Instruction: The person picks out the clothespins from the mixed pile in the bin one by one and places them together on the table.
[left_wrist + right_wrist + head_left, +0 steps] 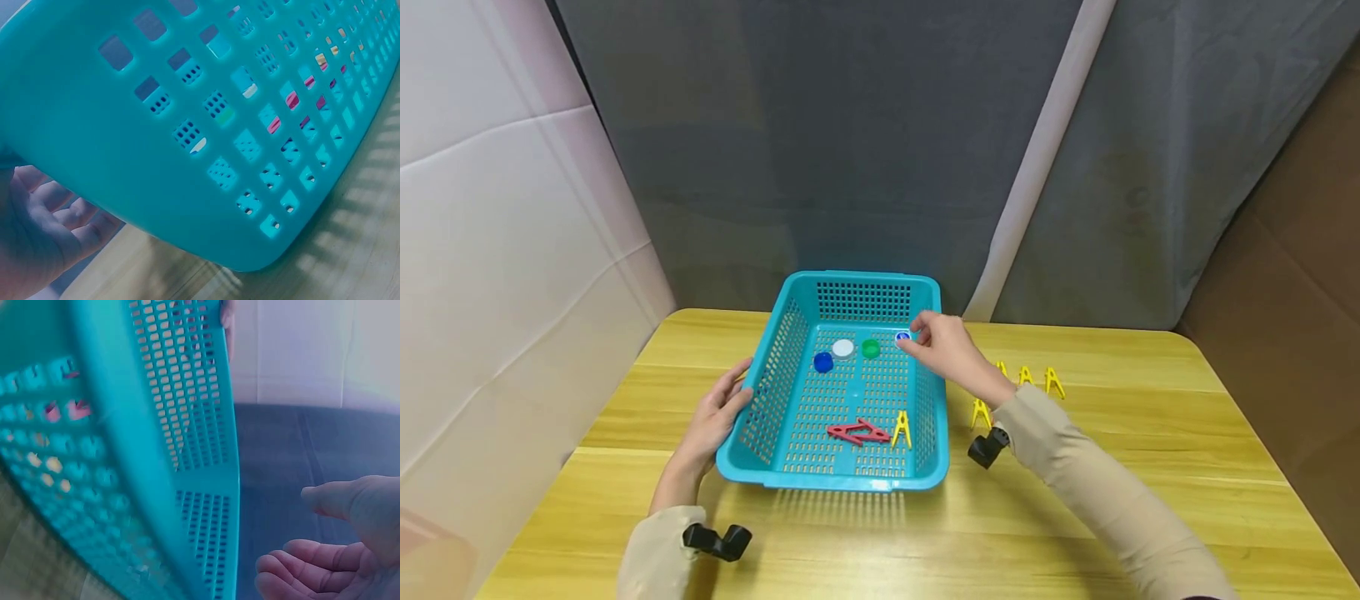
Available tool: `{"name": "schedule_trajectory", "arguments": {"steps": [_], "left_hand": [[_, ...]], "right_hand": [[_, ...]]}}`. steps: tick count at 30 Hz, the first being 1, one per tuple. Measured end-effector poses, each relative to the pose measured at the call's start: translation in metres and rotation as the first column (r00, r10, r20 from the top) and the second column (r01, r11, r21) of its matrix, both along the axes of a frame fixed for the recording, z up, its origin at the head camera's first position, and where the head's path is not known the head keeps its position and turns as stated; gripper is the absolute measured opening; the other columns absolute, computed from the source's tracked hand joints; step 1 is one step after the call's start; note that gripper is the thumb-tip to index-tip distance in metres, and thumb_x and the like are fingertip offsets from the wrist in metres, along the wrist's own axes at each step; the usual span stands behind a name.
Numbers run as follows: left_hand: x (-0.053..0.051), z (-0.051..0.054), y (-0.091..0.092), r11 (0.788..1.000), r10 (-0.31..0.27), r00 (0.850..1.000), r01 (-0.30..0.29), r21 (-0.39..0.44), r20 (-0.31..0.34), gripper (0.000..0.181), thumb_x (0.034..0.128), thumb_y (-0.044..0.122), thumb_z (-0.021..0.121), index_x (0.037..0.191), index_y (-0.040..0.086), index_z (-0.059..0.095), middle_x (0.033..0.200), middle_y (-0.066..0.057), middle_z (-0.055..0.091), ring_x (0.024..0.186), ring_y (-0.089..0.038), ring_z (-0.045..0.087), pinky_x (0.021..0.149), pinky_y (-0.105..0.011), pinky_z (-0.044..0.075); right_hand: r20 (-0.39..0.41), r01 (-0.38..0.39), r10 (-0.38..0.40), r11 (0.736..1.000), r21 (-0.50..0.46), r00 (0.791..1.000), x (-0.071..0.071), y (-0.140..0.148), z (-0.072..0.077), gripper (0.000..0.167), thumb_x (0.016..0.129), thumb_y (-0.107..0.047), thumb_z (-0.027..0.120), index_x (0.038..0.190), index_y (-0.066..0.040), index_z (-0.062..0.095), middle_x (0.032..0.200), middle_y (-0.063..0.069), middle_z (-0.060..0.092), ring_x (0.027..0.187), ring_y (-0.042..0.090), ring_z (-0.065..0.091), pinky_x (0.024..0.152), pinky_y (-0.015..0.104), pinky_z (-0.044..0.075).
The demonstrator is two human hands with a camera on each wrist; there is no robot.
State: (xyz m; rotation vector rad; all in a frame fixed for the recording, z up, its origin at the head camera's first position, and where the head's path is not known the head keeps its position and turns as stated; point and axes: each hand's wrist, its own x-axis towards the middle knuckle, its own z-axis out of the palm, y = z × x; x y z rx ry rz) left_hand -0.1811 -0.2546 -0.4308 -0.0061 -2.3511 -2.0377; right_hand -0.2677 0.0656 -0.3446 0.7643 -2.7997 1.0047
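Observation:
A turquoise plastic basket [832,482] with perforated walls stands on the table. My left hand [713,417] is at its left side in the head view, thumb at the rim and fingers beneath it on the outside. Over the basket's right rim hangs my right hand [943,343], thumb and fingers apart; the right wrist view shows nothing between them. Just beyond its fingertips in the head view is a blue-and-white cap [903,337]. On the basket floor lie a green cap [870,349], a white cap [843,348], a dark blue cap [823,362], red clothespins [859,432] and a yellow clothespin [902,429].
Several yellow clothespins [1054,382] are on the wooden table [1112,467] right of the basket, partly behind the right forearm. A grey curtain [880,150] hangs behind the table's far edge. At the left is a white wall covering [512,250].

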Motion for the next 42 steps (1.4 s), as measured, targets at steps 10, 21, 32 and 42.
{"name": "schedule_trajectory", "arguments": {"steps": [10, 21, 32, 42], "left_hand": [[0.0, -0.002, 0.0, 1.0, -0.007, 1.0, 0.007, 0.004, -0.02, 0.052, 0.1016, 0.015, 0.038, 0.148, 0.001, 0.02, 0.14, -0.031, 0.034, 0.099, 0.004, 0.052, 0.079, -0.017, 0.046], [0.0, 0.0, 0.0, 1.0, -0.008, 1.0, 0.008, 0.01, 0.003, 0.053, 0.1018, 0.016, 0.038, 0.15, 0.005, 0.019, 0.143, -0.028, 0.033, 0.1, 0.004, 0.052, 0.08, -0.017, 0.046], [0.001, -0.003, -0.001, 1.0, -0.006, 1.0, 0.006, 0.003, -0.01, 0.052, 0.102, 0.015, 0.037, 0.149, 0.004, 0.019, 0.143, -0.027, 0.033, 0.1, 0.005, 0.051, 0.08, -0.017, 0.045], [0.002, 0.0, -0.001, 1.0, -0.009, 1.0, 0.009, -0.004, -0.009, 0.052, 0.1019, 0.015, 0.038, 0.149, 0.003, 0.019, 0.142, -0.028, 0.034, 0.1, 0.004, 0.051, 0.08, -0.017, 0.045]], "right_hand": [[0.023, -0.142, 0.141, 0.988, 0.053, 0.99, 0.001, -0.04, 0.005, 0.029, 0.088, -0.021, 0.067, 0.104, 0.002, 0.063, 0.087, 0.01, 0.065, 0.071, 0.016, 0.057, 0.067, 0.026, 0.048], [0.114, -0.307, 0.295, 0.946, 0.108, 0.949, 0.007, -0.081, -0.013, 0.028, 0.087, -0.02, 0.068, 0.105, 0.001, 0.062, 0.09, 0.008, 0.063, 0.069, 0.011, 0.05, 0.069, 0.022, 0.045], [0.211, -0.381, 0.345, 0.911, 0.159, 0.914, 0.004, -0.105, -0.032, 0.032, 0.085, -0.019, 0.07, 0.107, 0.004, 0.064, 0.095, 0.011, 0.065, 0.083, 0.013, 0.055, 0.073, 0.018, 0.044], [0.275, -0.401, 0.362, 0.91, 0.102, 0.891, -0.011, -0.109, -0.053, 0.027, 0.083, -0.014, 0.072, 0.101, 0.005, 0.066, 0.086, 0.008, 0.067, 0.075, 0.01, 0.058, 0.068, 0.016, 0.045]]}}
